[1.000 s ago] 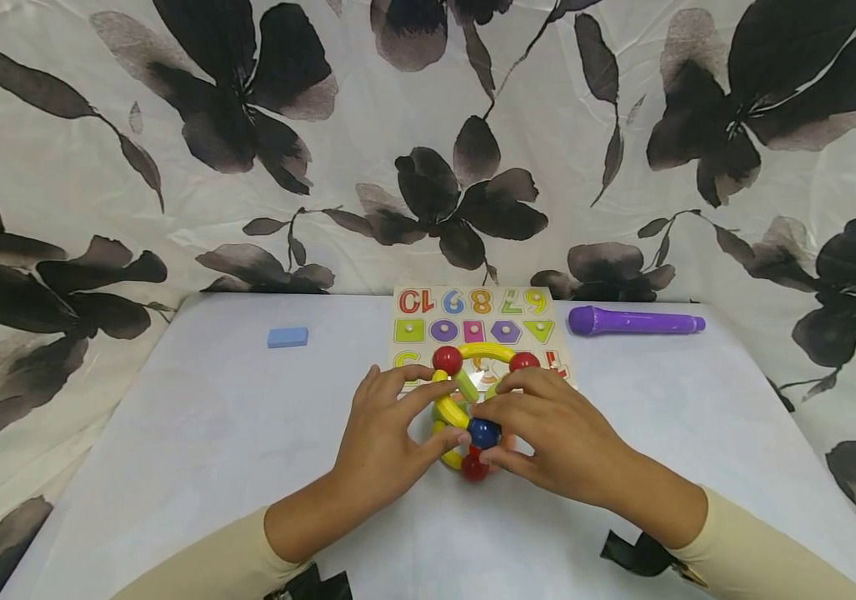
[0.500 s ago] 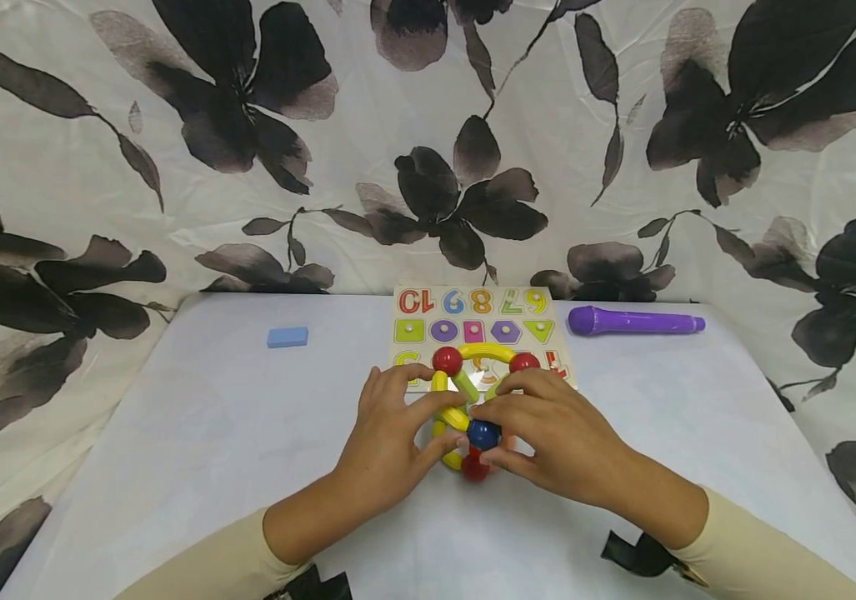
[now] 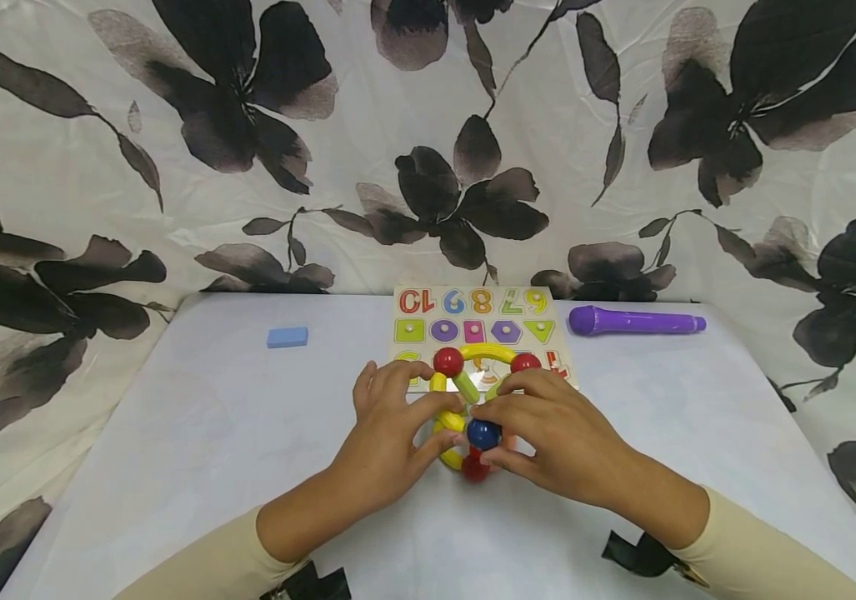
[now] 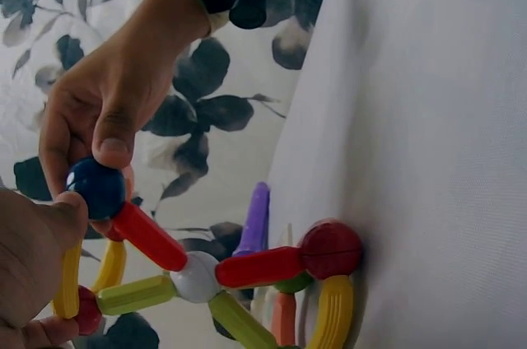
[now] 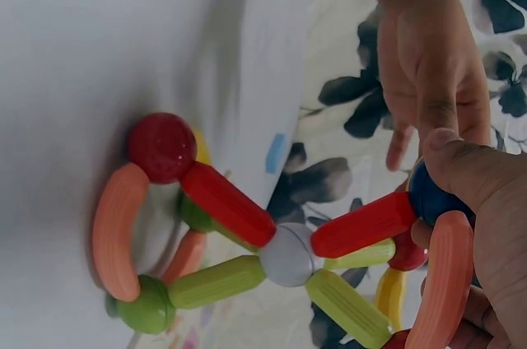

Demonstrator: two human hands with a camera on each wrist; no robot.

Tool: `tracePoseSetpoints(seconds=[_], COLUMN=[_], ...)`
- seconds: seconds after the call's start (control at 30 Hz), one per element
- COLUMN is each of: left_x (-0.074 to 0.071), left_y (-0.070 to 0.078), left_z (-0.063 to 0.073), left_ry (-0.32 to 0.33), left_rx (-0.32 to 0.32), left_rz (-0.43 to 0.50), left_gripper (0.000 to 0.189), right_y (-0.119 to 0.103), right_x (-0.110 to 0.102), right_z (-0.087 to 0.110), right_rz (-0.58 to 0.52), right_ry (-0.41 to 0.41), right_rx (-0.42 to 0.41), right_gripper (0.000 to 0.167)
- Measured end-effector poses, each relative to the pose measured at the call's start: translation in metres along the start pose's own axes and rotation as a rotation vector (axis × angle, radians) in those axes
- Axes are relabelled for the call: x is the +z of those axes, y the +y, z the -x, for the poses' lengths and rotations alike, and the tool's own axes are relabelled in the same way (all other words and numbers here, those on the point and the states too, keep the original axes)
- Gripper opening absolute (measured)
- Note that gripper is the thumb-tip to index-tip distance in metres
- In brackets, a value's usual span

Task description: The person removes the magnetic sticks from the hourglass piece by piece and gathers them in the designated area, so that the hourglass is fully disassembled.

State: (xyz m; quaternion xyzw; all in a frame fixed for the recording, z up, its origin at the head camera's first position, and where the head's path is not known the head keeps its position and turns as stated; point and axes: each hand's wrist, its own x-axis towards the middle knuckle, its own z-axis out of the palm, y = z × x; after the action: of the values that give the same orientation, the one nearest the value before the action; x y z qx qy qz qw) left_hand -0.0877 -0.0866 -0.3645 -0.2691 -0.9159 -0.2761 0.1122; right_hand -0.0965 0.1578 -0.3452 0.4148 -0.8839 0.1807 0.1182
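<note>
A toy frame of magnetic-looking balls and sticks stands on the table between both hands. My left hand [image 3: 390, 433] pinches a curved yellow stick [image 3: 448, 420] between thumb and finger. Beside that stick's end, my right hand [image 3: 555, 433] grips a dark blue ball [image 3: 483, 434]. In the left wrist view a red stick [image 4: 148, 236] joins the blue ball to a white centre ball [image 4: 196, 276]. Green sticks [image 5: 216, 281] also branch from the centre, and a red ball [image 5: 162, 148] sits low on the frame. A curved orange stick [image 5: 445, 283] rises to the blue ball.
Behind the toy lies a number and shape puzzle board [image 3: 478, 304]. A purple marker-like tube [image 3: 636, 321] is at the right, and a light blue block [image 3: 287, 337] at the left. Flower-printed cloth [image 3: 428, 125] hangs behind the white table [image 3: 210, 467].
My left hand has drawn slightly left with the curved yellow stick, and its end now shows a small gap from the blue ball. The right hand stays in place.
</note>
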Motion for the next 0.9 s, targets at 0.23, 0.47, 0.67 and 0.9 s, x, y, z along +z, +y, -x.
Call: tracePoseSetpoints(seconds=[0.23,0.47,0.67,0.9], left_x=[0.0,-0.005,-0.01,-0.017], left_y=[-0.004,-0.01,-0.025,-0.05], left_z=[0.003,0.007,0.011,0.018], left_ry=[0.023,-0.001,-0.016,-0.013], left_rx=[0.039,-0.027,-0.118,-0.16], left_rz=[0.007,0.01,0.046,0.053], left_gripper=[0.035,0.034,0.034,0.044], right_y=[0.0,0.002,0.002,0.001], right_x=[0.0,-0.001,-0.001,0.0], right_z=[0.001,0.001,0.001,0.002], right_rz=[0.006,0.006,0.01,0.015], right_ry=[-0.006,0.0,0.01,0.024], right_rx=[0.004,-0.014,-0.034,-0.049], right_gripper=[0.056,0.056,0.056,0.056])
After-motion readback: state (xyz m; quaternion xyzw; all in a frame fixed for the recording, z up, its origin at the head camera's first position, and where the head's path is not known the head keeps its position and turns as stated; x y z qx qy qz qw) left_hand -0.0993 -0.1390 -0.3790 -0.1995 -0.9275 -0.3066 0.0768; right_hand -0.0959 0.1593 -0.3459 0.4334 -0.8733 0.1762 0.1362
